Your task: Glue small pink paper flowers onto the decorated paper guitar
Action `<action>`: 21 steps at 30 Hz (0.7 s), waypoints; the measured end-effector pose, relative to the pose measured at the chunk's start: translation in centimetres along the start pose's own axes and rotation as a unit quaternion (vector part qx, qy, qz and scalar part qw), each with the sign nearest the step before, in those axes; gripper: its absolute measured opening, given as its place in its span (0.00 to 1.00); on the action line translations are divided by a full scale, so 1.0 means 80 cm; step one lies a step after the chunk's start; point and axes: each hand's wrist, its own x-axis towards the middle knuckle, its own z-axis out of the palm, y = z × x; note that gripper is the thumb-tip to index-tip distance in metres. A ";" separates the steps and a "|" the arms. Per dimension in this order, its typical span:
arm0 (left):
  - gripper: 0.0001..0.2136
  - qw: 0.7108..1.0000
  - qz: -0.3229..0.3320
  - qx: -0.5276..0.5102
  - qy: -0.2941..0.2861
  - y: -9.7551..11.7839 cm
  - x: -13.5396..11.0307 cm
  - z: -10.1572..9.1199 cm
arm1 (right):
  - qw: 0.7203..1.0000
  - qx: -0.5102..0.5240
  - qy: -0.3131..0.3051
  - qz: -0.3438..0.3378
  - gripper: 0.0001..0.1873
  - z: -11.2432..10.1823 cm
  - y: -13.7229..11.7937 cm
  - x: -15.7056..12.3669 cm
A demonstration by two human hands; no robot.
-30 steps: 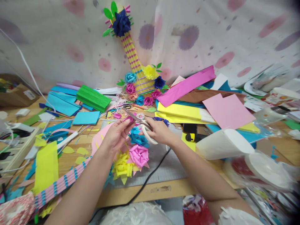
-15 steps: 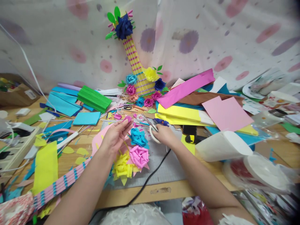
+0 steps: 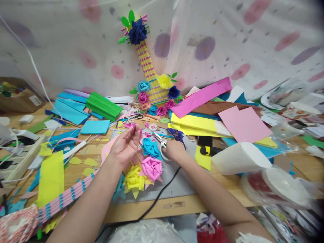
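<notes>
My left hand [image 3: 125,145] is raised over the pink paper guitar [image 3: 69,194], palm up, its fingertips pinching a small magenta paper piece [image 3: 133,127]. My right hand [image 3: 174,150] is closed at the white handles of the scissors [image 3: 162,143], low over the grey cutting mat [image 3: 174,189]; its fingertips are hidden. The scissor blades point up and left. A blue glue gun [image 3: 176,133] lies just beyond that hand. Between my arms, a blue paper flower [image 3: 150,147], a pink one [image 3: 152,168] and a yellow one [image 3: 135,177] sit on the guitar's body.
A yellow paper guitar [image 3: 148,65] with flowers leans on the curtain. Green crepe paper [image 3: 103,106] and blue sheets [image 3: 95,127] lie left. Yellow paper [image 3: 194,124], pink sheets [image 3: 244,123] and a white roll [image 3: 241,158] lie right. A black cord [image 3: 162,191] crosses the front edge.
My right hand and the scissors have come down toward the mat, baring more of the glue gun. My left hand has turned its palm further upward, still pinching the magenta piece.
</notes>
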 end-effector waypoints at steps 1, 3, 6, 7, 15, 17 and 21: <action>0.11 0.999 0.029 0.035 -0.004 -0.001 0.001 -0.003 | 1.000 -0.008 -0.001 -0.005 0.21 -0.001 -0.002 -0.001; 0.06 0.985 0.106 0.130 -0.026 -0.002 0.004 -0.010 | 1.000 -0.023 -0.002 -0.017 0.19 -0.006 -0.004 -0.004; 0.07 0.943 0.214 0.249 -0.060 0.003 0.008 -0.023 | 0.998 -0.042 -0.013 -0.037 0.19 -0.016 -0.006 -0.010; 0.10 0.932 0.229 0.275 -0.064 0.006 0.007 -0.027 | 0.998 -0.043 -0.012 -0.042 0.19 -0.021 -0.006 -0.012; 0.17 0.872 0.150 0.460 -0.074 0.043 -0.002 -0.036 | 0.914 0.341 0.147 -0.164 0.09 -0.069 -0.032 -0.010; 0.16 0.853 0.138 0.496 -0.089 0.048 -0.001 -0.035 | 0.851 0.465 0.119 -0.214 0.09 -0.074 -0.051 0.000; 0.15 0.818 0.120 0.552 -0.108 0.060 0.003 -0.030 | 0.772 0.561 0.038 -0.297 0.14 -0.079 -0.087 0.021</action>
